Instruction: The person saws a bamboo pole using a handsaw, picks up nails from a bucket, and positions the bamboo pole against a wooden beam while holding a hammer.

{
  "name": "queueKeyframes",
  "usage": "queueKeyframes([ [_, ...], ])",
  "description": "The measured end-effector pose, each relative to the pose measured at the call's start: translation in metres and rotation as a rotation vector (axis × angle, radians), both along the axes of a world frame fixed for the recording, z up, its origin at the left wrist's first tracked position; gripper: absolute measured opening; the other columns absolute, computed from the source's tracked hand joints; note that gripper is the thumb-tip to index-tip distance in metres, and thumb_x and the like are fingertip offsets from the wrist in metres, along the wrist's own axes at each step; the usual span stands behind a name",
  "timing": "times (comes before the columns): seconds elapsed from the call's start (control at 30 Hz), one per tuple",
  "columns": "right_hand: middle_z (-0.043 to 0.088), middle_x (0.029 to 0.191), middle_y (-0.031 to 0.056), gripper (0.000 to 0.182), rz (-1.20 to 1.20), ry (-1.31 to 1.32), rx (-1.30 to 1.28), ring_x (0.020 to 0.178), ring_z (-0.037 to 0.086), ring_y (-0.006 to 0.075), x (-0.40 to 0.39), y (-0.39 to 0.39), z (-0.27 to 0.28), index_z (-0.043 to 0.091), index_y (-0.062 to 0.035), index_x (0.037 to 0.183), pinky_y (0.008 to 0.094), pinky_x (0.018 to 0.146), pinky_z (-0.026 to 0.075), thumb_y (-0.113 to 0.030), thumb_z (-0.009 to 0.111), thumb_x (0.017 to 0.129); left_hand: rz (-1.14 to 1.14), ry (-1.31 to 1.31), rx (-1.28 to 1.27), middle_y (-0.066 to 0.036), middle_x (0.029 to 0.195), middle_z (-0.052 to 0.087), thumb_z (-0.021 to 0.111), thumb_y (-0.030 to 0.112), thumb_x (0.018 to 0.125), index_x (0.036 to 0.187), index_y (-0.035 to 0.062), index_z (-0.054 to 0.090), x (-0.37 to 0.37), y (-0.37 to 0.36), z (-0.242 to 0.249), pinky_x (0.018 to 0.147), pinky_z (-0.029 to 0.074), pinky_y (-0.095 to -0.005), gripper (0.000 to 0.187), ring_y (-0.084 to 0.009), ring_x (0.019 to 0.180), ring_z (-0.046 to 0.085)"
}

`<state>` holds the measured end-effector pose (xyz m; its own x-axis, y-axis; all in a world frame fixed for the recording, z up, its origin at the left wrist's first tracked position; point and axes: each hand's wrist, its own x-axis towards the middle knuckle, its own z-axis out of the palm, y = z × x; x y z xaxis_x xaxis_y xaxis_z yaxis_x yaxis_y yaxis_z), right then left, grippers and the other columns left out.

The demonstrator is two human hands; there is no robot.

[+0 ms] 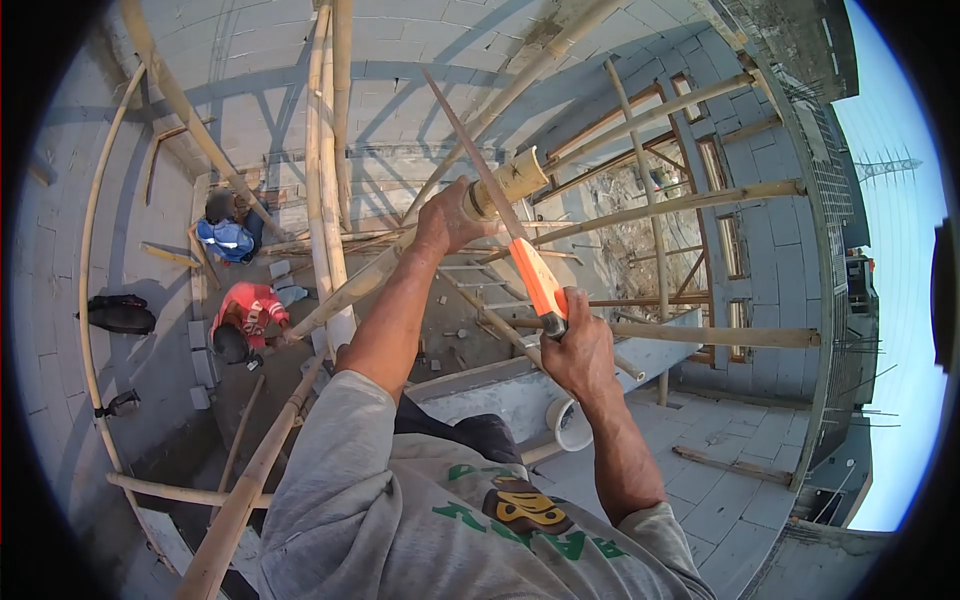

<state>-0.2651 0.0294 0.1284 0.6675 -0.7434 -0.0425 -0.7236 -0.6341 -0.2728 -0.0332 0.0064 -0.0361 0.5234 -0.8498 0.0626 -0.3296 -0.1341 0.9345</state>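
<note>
My left hand [449,217] is wrapped round a bamboo pole [380,272] near its cut, hollow upper end. In my right hand [580,347] is the dark grip of a handsaw with an orange handle [537,276]. The long, narrow saw blade [474,152] lies across the pole just beyond my left hand, pointing up and to the left. Whether the teeth have entered the bamboo cannot be made out.
Below at the left, a person in blue [226,238] and a person in red [252,318] crouch. Bamboo scaffold poles [655,205] cross all round. A white bucket [570,425] stands near my right forearm. Block walls [60,250] surround the space.
</note>
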Motion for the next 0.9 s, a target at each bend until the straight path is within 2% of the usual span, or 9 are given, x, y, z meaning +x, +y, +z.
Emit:
queueKeyframes([
  [0.07,0.061,0.072,0.0261,0.049,0.004,-0.002,-0.005,0.068,0.06,0.0487,0.001,-0.003,-0.004,0.041,-0.0044,0.116,0.0552,0.063,0.047,-0.002,0.06,0.071,-0.042,0.105,-0.151,-0.014,0.1,0.067,0.082,0.063,0.056,0.11,0.0072,0.057,0.005,0.003,-0.007,0.086,0.049,-0.037,0.081,-0.0286,0.097,0.064],
  [0.17,0.061,0.071,0.0263,0.048,0.033,-0.031,-0.017,0.067,0.059,0.0489,-0.002,-0.004,-0.009,0.041,-0.0046,0.116,0.0556,0.063,0.047,-0.001,0.059,0.071,-0.102,0.373,-0.255,-0.011,0.099,0.066,0.073,0.068,0.066,0.112,0.007,0.058,0.004,0.005,-0.004,0.087,0.047,-0.0348,0.078,-0.0256,0.098,0.062],
  [0.27,0.061,0.071,0.0263,0.048,0.034,-0.043,-0.018,0.066,0.059,0.0494,-0.001,-0.003,-0.011,0.041,-0.0047,0.115,0.0561,0.062,0.046,-0.001,0.058,0.071,-0.046,0.523,-0.235,-0.01,0.096,0.066,0.064,0.065,0.078,0.112,0.0074,0.061,0.002,-0.005,-0.021,0.084,0.046,-0.0352,0.067,-0.0236,0.093,0.061],
  [0.37,0.061,0.07,0.0265,0.047,0.01,-0.035,-0.002,0.067,0.059,0.0499,0.002,0.0,-0.006,0.041,-0.0049,0.115,0.0566,0.062,0.046,0.0,0.058,0.071,-0.07,0.444,-0.152,-0.01,0.094,0.066,0.058,0.064,0.084,0.111,0.008,0.063,0.006,-0.012,-0.03,0.081,0.044,-0.0364,0.062,-0.023,0.088,0.06],
  [0.57,0.062,0.072,0.0265,0.045,0.01,0.013,0.012,0.068,0.062,0.0475,0.008,0.003,-0.003,0.041,-0.0009,0.112,0.0545,0.063,0.048,-0.006,0.06,0.072,-0.064,0.452,-0.183,-0.011,0.091,0.065,0.057,0.064,0.085,0.107,0.0074,0.064,0.005,-0.014,-0.033,0.079,0.044,-0.0367,0.061,-0.0238,0.085,0.06],
  [0.67,0.062,0.071,0.0262,0.045,0.004,0.053,-0.009,0.068,0.063,0.0467,0.028,-0.002,-0.004,0.041,0.0013,0.111,0.0543,0.064,0.049,-0.005,0.06,0.071,-0.007,0.332,-0.203,-0.011,0.09,0.065,0.057,0.064,0.084,0.106,0.0059,0.064,0.002,-0.005,-0.014,0.078,0.044,-0.0363,0.063,-0.0222,0.082,0.059],
  [0.73,0.062,0.069,0.0256,0.046,0.02,0.045,-0.027,0.067,0.063,0.0463,0.048,-0.007,-0.005,0.041,0.0022,0.112,0.054,0.063,0.049,-0.005,0.06,0.07,0.024,0.342,-0.179,-0.011,0.088,0.065,0.058,0.065,0.083,0.105,0.005,0.064,0.0,-0.002,-0.009,0.077,0.045,-0.0359,0.064,-0.0211,0.08,0.059],
  [0.9,0.062,0.068,0.0236,0.049,-0.025,0.091,-0.033,0.066,0.063,0.0456,0.009,0.009,-0.007,0.042,0.0006,0.113,0.0526,0.063,0.05,-0.005,0.062,0.069,-0.027,0.453,-0.197,-0.01,0.083,0.065,0.06,0.066,0.08,0.101,0.0039,0.065,0.003,-0.006,-0.021,0.074,0.045,-0.0351,0.066,-0.02,0.076,0.059],
])
